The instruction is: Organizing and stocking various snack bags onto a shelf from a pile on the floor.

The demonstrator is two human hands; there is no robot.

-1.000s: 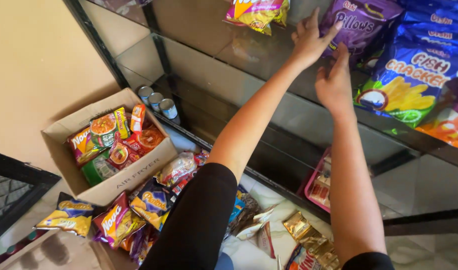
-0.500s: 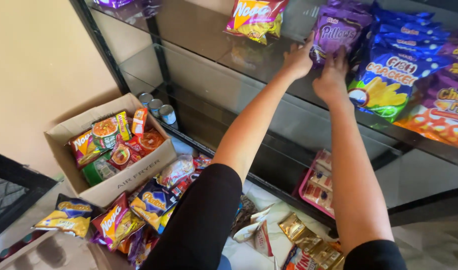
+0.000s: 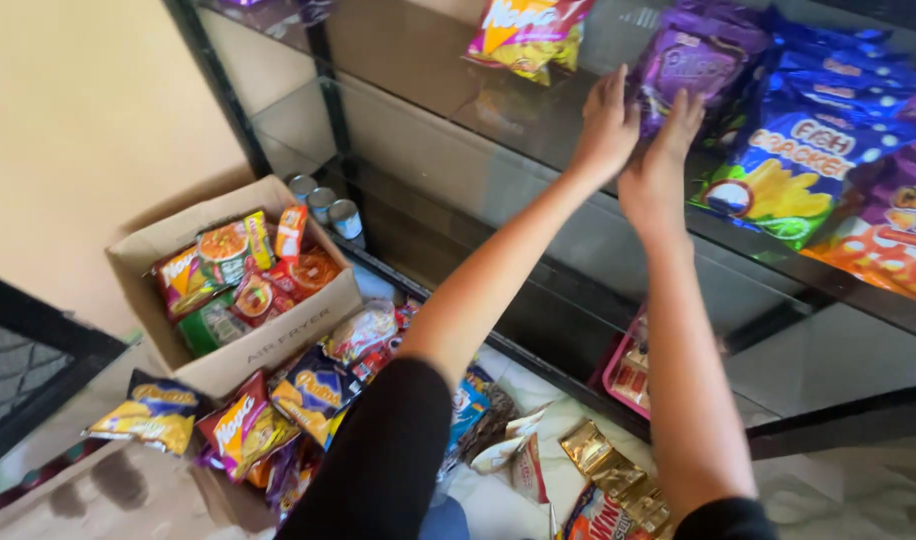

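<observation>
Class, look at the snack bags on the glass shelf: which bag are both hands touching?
The purple bag. The left hand and right hand both press against it; the blue bag beside it and the yellow-and-red bag lie untouched.

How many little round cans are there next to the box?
3. The cans stand in a row on the low shelf just behind the cardboard box: one at the left, one in the middle, one at the right. More may be hidden behind the shelf frame.
</observation>
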